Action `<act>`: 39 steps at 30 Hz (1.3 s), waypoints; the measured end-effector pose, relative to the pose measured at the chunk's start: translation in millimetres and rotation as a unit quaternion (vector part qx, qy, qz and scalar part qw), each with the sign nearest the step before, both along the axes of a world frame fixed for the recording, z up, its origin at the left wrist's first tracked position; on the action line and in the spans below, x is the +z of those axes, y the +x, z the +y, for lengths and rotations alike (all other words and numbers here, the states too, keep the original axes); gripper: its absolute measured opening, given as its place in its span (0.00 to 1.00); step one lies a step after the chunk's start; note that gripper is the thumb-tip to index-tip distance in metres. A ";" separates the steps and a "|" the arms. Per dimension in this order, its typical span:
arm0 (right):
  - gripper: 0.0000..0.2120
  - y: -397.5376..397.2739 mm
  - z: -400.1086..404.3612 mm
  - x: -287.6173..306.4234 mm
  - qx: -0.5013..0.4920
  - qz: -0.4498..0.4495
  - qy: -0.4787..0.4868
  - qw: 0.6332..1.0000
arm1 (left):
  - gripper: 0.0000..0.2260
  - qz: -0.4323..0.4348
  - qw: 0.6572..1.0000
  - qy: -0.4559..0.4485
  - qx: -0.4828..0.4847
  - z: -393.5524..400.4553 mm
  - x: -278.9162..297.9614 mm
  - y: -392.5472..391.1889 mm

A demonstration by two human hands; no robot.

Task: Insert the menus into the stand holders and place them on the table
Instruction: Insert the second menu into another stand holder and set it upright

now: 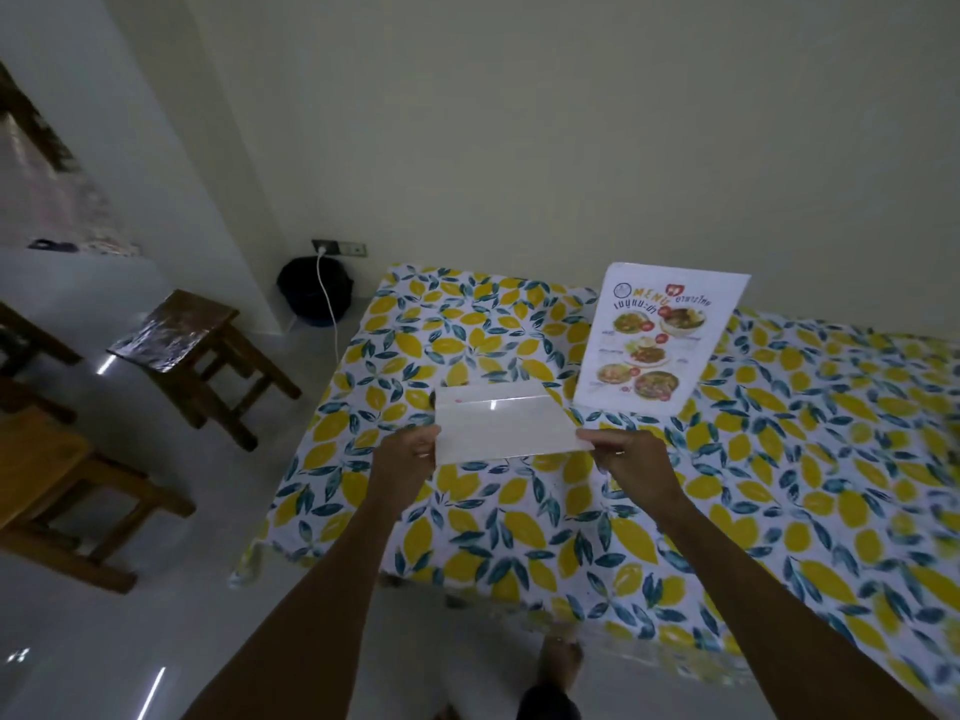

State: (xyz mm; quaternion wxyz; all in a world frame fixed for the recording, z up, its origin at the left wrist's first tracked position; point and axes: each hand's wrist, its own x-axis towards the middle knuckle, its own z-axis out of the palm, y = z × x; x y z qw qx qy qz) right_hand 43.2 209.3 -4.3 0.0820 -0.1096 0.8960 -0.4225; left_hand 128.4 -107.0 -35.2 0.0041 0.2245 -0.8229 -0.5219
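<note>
Both hands hold one pale stand holder (506, 426) above the worktop (779, 459), near frame centre. Left hand (410, 459) grip is pinched on its 9 o'clock end; right hand (626, 459) grip is pinched on its 3 o'clock end. A printed menu (660, 337) stands upright on the lemon-patterned cloth, at 1 o'clock from the holder. Wooden stool (208, 350) on the floor at 9 o'clock.

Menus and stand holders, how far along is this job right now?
Done: one printed menu stands upright on the lemon-print table. In hand: the left hand and right hand hold a second holder by its ends, just above the table. Left: setting it down; no further menus show.
</note>
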 end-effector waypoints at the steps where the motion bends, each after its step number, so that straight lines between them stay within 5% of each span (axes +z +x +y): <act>1: 0.14 3.3 0.9 3.2 -0.002 0.009 -0.010 1.000 | 0.18 0.008 1.000 0.013 0.009 1.5 8.3 2.1; 12: 0.10 -0.1 -13.4 50.4 0.003 0.090 -0.046 0.995 | 0.05 0.090 0.990 -0.110 -0.017 -4.6 70.3 -13.6; 20: 0.13 -60.2 -37.5 40.0 -0.029 0.128 -0.031 0.991 | 0.16 0.114 0.980 -0.159 0.038 -10.3 72.7 -76.9; 27: 0.05 -99.0 -58.0 -27.2 -0.042 0.034 0.015 0.998 | 0.14 0.036 0.985 -0.163 0.037 -16.2 22.6 -121.2; 32: 0.14 -106.9 -69.1 -73.4 -0.073 -0.042 0.002 0.996 | 0.10 -0.038 0.990 -0.139 0.005 -13.0 -13.8 -137.0; 39: 0.10 -115.8 -78.8 -113.2 -0.118 -0.063 -0.009 0.991 | 0.23 -0.032 0.992 -0.125 0.009 -1.6 -36.3 -156.3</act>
